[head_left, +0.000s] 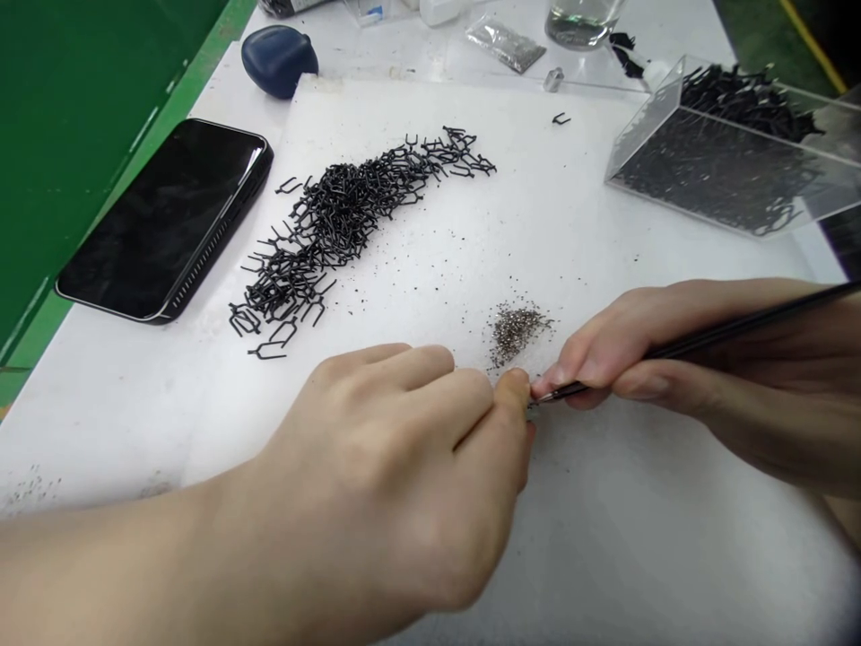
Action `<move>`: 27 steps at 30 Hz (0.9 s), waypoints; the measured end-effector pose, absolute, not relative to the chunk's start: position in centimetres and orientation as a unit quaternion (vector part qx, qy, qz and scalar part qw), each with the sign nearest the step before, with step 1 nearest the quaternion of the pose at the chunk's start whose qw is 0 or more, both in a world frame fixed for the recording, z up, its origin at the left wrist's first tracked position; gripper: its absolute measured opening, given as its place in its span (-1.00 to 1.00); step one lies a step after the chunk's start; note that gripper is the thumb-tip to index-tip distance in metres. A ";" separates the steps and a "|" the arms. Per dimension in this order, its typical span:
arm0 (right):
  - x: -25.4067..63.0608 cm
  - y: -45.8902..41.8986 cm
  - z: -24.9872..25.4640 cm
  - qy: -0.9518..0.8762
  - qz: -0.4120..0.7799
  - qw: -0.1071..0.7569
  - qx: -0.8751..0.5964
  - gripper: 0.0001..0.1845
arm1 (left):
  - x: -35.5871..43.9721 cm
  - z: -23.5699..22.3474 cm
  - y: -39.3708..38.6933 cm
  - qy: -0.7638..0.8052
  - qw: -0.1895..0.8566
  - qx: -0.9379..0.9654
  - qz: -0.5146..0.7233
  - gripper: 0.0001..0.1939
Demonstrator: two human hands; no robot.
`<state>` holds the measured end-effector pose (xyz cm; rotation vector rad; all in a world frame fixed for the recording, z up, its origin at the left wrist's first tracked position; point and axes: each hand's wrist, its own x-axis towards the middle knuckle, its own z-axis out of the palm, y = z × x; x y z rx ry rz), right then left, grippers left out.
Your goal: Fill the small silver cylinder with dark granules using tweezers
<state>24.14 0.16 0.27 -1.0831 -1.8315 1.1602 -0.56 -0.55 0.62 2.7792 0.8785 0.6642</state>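
Observation:
My right hand point(646, 350) holds a slim black fine brush point(733, 334) like a pencil, its silvery end pointing left. That end meets the fingertips of my left hand point(410, 449), which is closed in a pinch. Whatever sits between the left fingers is hidden behind the thumb and too small to name. Just beyond both hands lies a small heap of shiny brownish grains point(517, 332). Farther back on the white sheet point(538, 206) spreads a long pile of tiny black fork-shaped pieces point(343, 211).
A black smartphone point(165, 220) lies at the left edge, near a dark blue rounded object point(279, 61). At right, a clear tilted box point(713, 170) contains more black pieces. A plastic bag point(506, 43) and a glass of liquid point(584, 22) stand at the back.

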 end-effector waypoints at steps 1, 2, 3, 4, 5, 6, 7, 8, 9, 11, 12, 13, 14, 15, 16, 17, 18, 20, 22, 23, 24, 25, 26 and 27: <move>24.2 0.1 0.3 -0.706 0.451 0.352 -0.418 -0.85 | -0.6 0.6 -0.5 0.293 0.080 0.926 0.223 -0.87; 24.2 0.1 0.3 -0.705 0.453 0.350 -0.418 -0.85 | -0.6 0.6 -0.5 0.292 0.085 0.926 0.225 -0.87; 24.2 0.1 0.4 -0.705 0.454 0.349 -0.419 -0.84 | -0.6 0.6 -0.4 0.290 0.090 0.926 0.225 -0.87; 24.2 0.1 0.4 -0.705 0.452 0.347 -0.421 -0.84 | -0.6 0.6 -0.3 0.290 0.092 0.925 0.227 -0.87; 24.2 0.1 0.4 -0.704 0.449 0.347 -0.426 -0.84 | -0.5 0.5 -0.3 0.292 0.093 0.924 0.229 -0.86; 24.3 0.1 0.4 -0.703 0.446 0.346 -0.432 -0.84 | -0.5 0.4 -0.2 0.295 0.097 0.922 0.233 -0.85; 24.3 0.2 0.5 -0.702 0.443 0.345 -0.438 -0.84 | -0.4 0.4 -0.2 0.299 0.101 0.920 0.233 -0.84; 24.4 0.2 0.5 -0.702 0.444 0.343 -0.439 -0.84 | -0.4 0.3 -0.1 0.303 0.105 0.917 0.236 -0.84; 24.5 0.3 0.5 -0.703 0.449 0.338 -0.437 -0.84 | -0.4 0.3 -0.1 0.308 0.111 0.915 0.235 -0.84; 24.5 0.4 0.5 -0.701 0.467 0.328 -0.427 -0.84 | -0.4 0.3 -0.1 0.312 0.121 0.913 0.233 -0.83; 24.6 0.5 0.5 -0.701 0.477 0.324 -0.420 -0.83 | -0.5 0.4 -0.1 0.313 0.123 0.912 0.234 -0.83; 24.5 0.6 0.5 -0.701 0.484 0.322 -0.413 -0.83 | -0.5 0.4 -0.2 0.315 0.126 0.912 0.232 -0.84; 24.5 0.6 0.5 -0.702 0.486 0.320 -0.410 -0.83 | -0.6 0.4 -0.2 0.316 0.129 0.911 0.232 -0.84; 24.5 0.7 0.6 -0.705 0.484 0.320 -0.409 -0.83 | -0.6 0.5 -0.2 0.318 0.130 0.910 0.231 -0.84; 24.5 0.7 0.6 -0.708 0.482 0.318 -0.406 -0.83 | -0.6 0.5 -0.3 0.319 0.130 0.910 0.231 -0.84; 24.5 0.8 0.6 -0.710 0.481 0.317 -0.405 -0.82 | -0.6 0.5 -0.3 0.319 0.132 0.909 0.233 -0.84; 24.5 0.8 0.5 -0.711 0.480 0.317 -0.404 -0.81 | -0.6 0.4 -0.3 0.318 0.133 0.909 0.234 -0.83; 24.6 0.8 0.5 -0.713 0.481 0.314 -0.402 -0.80 | -0.5 0.4 -0.2 0.317 0.134 0.909 0.236 -0.83; 24.6 0.8 0.4 -0.710 0.483 0.313 -0.406 -0.80 | -0.4 0.4 -0.2 0.320 0.133 0.909 0.232 -0.83; 24.6 0.8 0.4 -0.709 0.483 0.314 -0.406 -0.80 | -0.4 0.4 -0.1 0.322 0.133 0.909 0.229 -0.83; 24.7 0.7 0.4 -0.710 0.483 0.314 -0.405 -0.79 | -0.3 0.4 -0.1 0.325 0.134 0.909 0.226 -0.83; 24.7 0.7 0.4 -0.712 0.482 0.315 -0.403 -0.79 | -0.3 0.4 -0.1 0.325 0.136 0.908 0.225 -0.83; 24.7 0.7 0.3 -0.713 0.478 0.318 -0.402 -0.79 | -0.4 0.4 -0.1 0.323 0.137 0.908 0.228 -0.82; 24.6 0.6 0.3 -0.715 0.475 0.319 -0.402 -0.79 | -0.4 0.4 -0.1 0.322 0.138 0.908 0.229 -0.82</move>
